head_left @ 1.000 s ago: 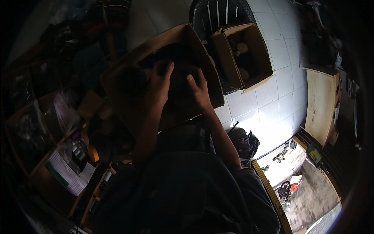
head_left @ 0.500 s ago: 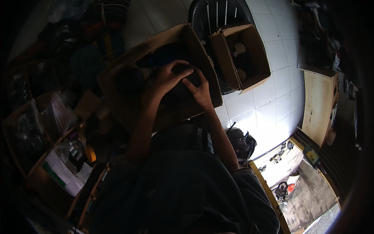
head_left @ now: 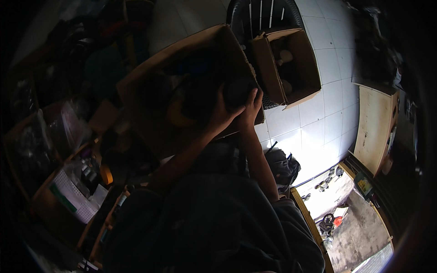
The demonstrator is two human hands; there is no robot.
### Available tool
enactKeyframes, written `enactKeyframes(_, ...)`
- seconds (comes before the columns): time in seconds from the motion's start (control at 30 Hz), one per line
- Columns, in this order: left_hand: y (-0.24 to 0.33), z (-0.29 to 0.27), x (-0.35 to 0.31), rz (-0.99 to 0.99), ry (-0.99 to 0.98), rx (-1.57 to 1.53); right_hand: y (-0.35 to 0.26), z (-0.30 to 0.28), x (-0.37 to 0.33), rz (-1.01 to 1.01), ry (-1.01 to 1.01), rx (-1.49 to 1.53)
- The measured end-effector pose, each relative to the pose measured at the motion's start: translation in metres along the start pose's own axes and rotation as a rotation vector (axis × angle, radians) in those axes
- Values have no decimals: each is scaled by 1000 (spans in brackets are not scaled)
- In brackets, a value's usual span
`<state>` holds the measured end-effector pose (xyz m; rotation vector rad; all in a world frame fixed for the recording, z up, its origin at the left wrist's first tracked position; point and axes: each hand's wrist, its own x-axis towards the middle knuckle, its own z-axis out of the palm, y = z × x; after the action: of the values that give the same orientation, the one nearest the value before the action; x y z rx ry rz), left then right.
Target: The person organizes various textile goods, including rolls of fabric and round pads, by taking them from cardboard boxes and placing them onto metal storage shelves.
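Note:
Over the right side of a large open cardboard box (head_left: 249, 68), both hands are wrapped around a dark rounded object (head_left: 237, 92); its kind is lost in the shadow. My left hand (head_left: 224, 113) grips its left and lower side. My right hand (head_left: 250, 107) closes on its right side, thumb and fingers up against it, and the two hands meet below. Inside the box, something yellow-orange (head_left: 178, 113) and something blue (head_left: 196, 68) show faintly. Most of the box's contents are too dark to make out.
A smaller cardboard box (head_left: 304, 84) with pale round-ended things rests on a black slatted plastic chair (head_left: 287, 11). A black backpack (head_left: 283, 169) lies on the tiled floor. At left are a white perforated basket (head_left: 73, 195), an orange tape-like ring (head_left: 106, 174) and plastic bags (head_left: 70, 125).
Both hands have moved right, from the box's middle to its right side. The dark rounded object now shows between them, and the yellow-orange thing in the box has come into sight.

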<state>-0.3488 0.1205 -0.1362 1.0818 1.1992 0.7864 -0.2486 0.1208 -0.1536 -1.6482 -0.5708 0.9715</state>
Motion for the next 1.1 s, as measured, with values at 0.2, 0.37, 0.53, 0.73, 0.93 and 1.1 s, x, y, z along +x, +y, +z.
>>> enactKeyframes(0.2, -14, -27, -20, -192, -184, -262, -8, -14, -6, 67, -32, 22)
enactKeyframes(0.37, -25, -33, -17, -213, 37, -422, 1, -19, -7, 91, -174, 30)
enactKeyframes(0.53, -32, -47, -7, -512, 119, -766, 14, -16, 2, 63, -362, -134)
enactKeyframes(0.73, -105, -52, 31, -411, 68, -408, 58, 19, 43, -48, -390, -535)
enactKeyframes(0.93, -119, -42, 54, -475, 10, -108, 133, 19, 81, -440, -598, -1211)
enactKeyframes(1.1, -155, -50, 49, -196, 89, 294, 173, 23, 68, -444, -418, -1000)
